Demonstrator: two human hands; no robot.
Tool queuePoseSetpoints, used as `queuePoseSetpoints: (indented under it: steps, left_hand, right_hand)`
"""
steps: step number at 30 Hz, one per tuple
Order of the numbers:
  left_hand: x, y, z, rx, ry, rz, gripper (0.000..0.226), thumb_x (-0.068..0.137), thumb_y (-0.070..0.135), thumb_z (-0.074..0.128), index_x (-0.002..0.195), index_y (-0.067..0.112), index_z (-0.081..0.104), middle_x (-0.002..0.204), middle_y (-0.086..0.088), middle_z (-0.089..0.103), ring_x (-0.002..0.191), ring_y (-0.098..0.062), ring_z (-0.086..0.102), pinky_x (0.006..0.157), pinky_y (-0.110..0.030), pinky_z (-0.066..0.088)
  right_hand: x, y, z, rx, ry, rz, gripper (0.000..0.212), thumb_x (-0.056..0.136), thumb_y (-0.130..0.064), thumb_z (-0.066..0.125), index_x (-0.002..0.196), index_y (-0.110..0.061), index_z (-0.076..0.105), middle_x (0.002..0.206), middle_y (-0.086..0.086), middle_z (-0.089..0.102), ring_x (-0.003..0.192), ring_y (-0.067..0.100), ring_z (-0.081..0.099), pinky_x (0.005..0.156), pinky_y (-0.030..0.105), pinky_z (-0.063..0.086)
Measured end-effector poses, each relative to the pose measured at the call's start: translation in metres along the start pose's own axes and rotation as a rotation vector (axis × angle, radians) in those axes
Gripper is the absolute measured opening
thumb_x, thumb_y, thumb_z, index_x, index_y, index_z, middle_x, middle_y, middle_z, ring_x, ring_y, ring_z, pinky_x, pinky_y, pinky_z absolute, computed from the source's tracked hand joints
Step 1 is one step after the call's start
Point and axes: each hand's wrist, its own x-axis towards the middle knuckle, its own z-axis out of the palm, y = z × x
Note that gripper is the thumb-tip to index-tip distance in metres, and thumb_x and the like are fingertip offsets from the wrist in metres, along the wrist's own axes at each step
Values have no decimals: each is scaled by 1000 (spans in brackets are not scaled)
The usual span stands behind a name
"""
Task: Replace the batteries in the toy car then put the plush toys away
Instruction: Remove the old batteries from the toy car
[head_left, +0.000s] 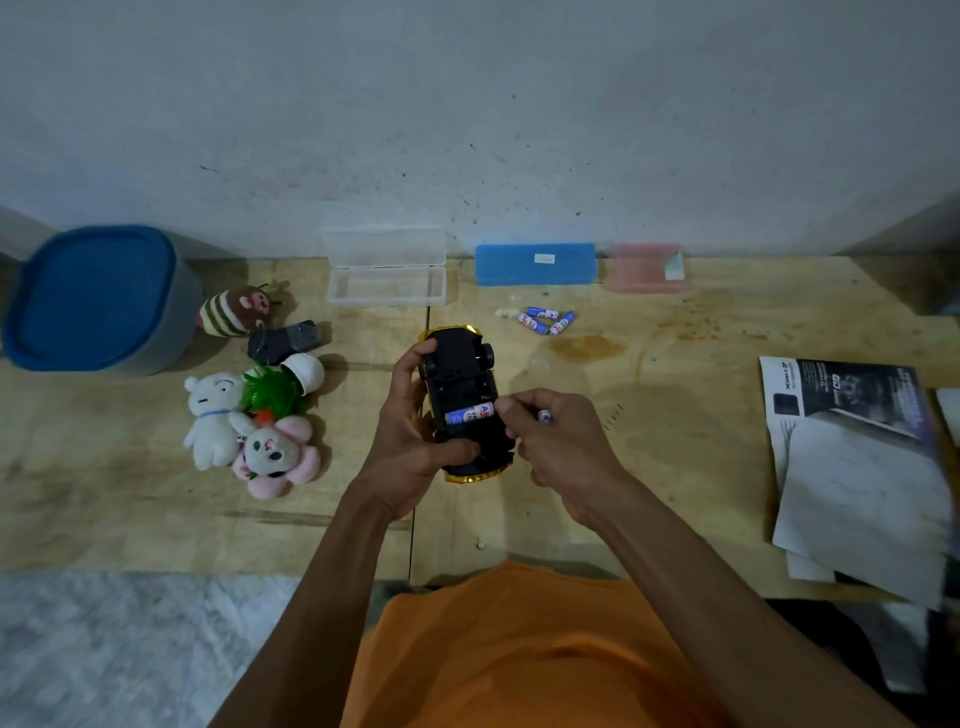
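Back edge: blue case (535, 264), pink case (644, 267)
Right side: booklet (852, 400), papers (857, 499)

The blue-and-white cylindrical battery (470, 414) seated in the toy car, between the hands, shows a red "A"; its remaining print is too blurred to read.

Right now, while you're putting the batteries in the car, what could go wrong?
The toy car is held upside down in the left hand above the table, so it could slip while the right hand presses a battery in. That hand also holds a second battery, which might drop. The loose batteries near the blue case may roll and get mixed up, since I cannot tell old from new.
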Motion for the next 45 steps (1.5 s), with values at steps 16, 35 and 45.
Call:
queuePoseSetpoints:
  steps: [16, 35, 45]
  left_hand:
    - [-1, -8, 4, 47, 16, -58, 108, 53, -8, 69, 144, 42, 40, 142, -13, 51, 120, -42, 57, 80, -43, 56]
    - [-22, -27, -37, -37, 120, -188, 114, 53, -20, 69, 146, 39, 40, 141, -16, 52, 127, -43, 54, 94, -62, 53]
    - [9, -29, -83, 161, 80, -286, 112, 45, -12, 76, 136, 43, 43, 134, -13, 51, 117, -41, 56, 84, -57, 59]
  right_hand:
    - [1, 4, 17, -303, 22, -435, 12, 94, -28, 68, 97, -18, 74, 85, -20, 70, 83, -12, 63, 75, 7, 46]
    - [14, -9, 1, 444, 101, 175, 35, 100, -46, 52, 85, -16, 60, 61, -3, 51, 50, 11, 46, 42, 22, 30]
    - [8, 14, 34, 378, 277, 151, 38, 97, -49, 57, 92, -12, 63, 59, -5, 51, 49, 10, 43, 41, 23, 30]
